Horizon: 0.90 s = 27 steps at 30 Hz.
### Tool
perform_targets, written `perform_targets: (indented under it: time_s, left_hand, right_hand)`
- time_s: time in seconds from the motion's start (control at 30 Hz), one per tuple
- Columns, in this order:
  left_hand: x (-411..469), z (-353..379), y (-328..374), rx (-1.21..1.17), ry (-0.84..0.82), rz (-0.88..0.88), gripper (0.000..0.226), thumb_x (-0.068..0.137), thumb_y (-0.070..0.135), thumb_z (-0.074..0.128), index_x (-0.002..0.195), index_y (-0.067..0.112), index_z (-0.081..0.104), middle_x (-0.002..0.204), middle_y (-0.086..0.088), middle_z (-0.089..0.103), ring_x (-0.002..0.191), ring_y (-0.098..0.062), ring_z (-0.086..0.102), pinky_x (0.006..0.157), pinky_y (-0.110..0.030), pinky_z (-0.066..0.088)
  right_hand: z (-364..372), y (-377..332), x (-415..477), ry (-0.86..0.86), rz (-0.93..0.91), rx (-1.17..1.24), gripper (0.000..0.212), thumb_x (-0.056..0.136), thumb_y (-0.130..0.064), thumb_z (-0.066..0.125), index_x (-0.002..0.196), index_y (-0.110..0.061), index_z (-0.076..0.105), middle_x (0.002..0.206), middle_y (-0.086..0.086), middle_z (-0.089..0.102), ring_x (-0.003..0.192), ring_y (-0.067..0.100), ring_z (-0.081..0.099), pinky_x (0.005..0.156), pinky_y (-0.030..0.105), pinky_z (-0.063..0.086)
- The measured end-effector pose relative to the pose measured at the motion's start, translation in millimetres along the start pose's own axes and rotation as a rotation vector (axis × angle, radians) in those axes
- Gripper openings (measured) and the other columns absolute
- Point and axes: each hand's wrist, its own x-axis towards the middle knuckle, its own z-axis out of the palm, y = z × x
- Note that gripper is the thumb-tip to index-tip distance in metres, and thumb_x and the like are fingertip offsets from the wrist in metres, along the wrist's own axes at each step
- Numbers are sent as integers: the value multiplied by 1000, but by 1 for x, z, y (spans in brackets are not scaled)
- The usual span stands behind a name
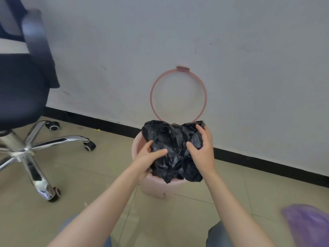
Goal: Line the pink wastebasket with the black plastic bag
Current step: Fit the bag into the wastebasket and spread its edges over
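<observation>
The pink wastebasket (156, 188) stands on the tiled floor close to the wall. Its pink clamp ring (151, 97) is flipped up and leans against the wall behind it. A crumpled black plastic bag (170, 139) sits bunched over the basket's mouth and hides most of the rim. My left hand (148, 158) grips the bag's near left side. On the right side my right hand (203, 148) clutches the bag, fingers spread over the plastic.
A black office chair (21, 90) with a chrome star base (26, 148) and castors stands at the left. A purple plastic bag (308, 227) lies on the floor at the lower right. A black skirting strip (267, 164) runs along the wall's foot.
</observation>
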Motion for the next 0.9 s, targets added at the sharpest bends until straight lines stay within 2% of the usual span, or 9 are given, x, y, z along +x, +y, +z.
perform_targets:
  time_s: [0.13, 0.23, 0.3, 0.4, 0.5, 0.57, 0.67, 0.8, 0.9]
  left_hand:
    - [-7, 3, -3, 269, 61, -3, 40, 78, 1, 66, 115, 12, 56, 114, -12, 65, 102, -30, 63, 96, -49, 50]
    - [-11, 5, -1, 412, 60, -14, 16, 79, 2, 63, 86, 16, 64, 105, -18, 69, 95, -35, 66, 91, -50, 53]
    - [-14, 4, -1, 480, 13, -59, 11, 78, 2, 63, 83, 11, 66, 102, -23, 70, 94, -38, 67, 89, -52, 54]
    - [-12, -3, -5, 593, -56, -190, 10, 78, 1, 59, 86, 0, 65, 101, -28, 68, 94, -40, 66, 91, -51, 53]
    - [-7, -12, -11, 867, -13, -176, 5, 81, 6, 56, 86, 5, 56, 94, -21, 62, 82, -32, 61, 73, -40, 53]
    - [-5, -17, -16, 1097, 106, -56, 29, 84, 21, 55, 111, 11, 49, 119, -18, 57, 97, -31, 58, 79, -37, 51]
    - [-12, -18, -25, 1472, 185, 208, 70, 90, 46, 41, 145, 22, 6, 157, -11, 9, 141, -33, 20, 110, -45, 29]
    - [-19, -17, -50, 1729, -142, 324, 103, 61, 84, -1, 145, 24, -6, 157, -3, -15, 136, -19, -28, 116, -46, -7]
    - [-16, -25, -69, 1924, -284, 277, 104, 65, 85, 17, 145, 23, -7, 157, -6, -13, 136, -23, -29, 115, -49, -11]
  right_hand:
    - [-4, -3, -9, -13, -173, -311, 52, 87, -1, 53, 135, -15, 41, 155, 6, 13, 142, 18, 16, 104, 24, 27]
    - [-14, -1, -12, -31, -437, -629, 50, 75, 9, 52, 124, 1, 52, 137, 27, 43, 126, 36, 43, 98, 43, 45]
    - [-18, -2, -14, -104, -510, -784, 47, 66, 14, 57, 112, 4, 59, 119, 30, 58, 108, 42, 57, 86, 52, 53]
    - [-16, -10, -20, -422, -355, -903, 43, 81, 7, 45, 121, -6, 53, 121, 18, 56, 110, 35, 51, 88, 44, 48]
    - [-6, 2, -14, -688, -128, -950, 46, 87, 3, 35, 129, -12, 46, 129, 14, 49, 117, 31, 44, 94, 43, 43]
    - [3, 15, -11, -709, -143, -955, 48, 89, 0, 37, 135, -14, 41, 140, 13, 41, 127, 30, 36, 102, 43, 37]
    - [14, 37, -15, -741, -175, -967, 50, 95, -20, 38, 144, -22, 26, 155, 8, 18, 140, 27, 15, 113, 43, 23]
    - [14, 65, -27, -758, -132, -985, 61, 94, -46, 38, 146, -33, 9, 158, 4, 0, 144, 26, 0, 116, 43, 8]
    - [4, 80, -30, -830, -82, -1064, 73, 88, -57, 44, 146, -35, 5, 158, 2, -2, 144, 26, -4, 115, 47, 1]
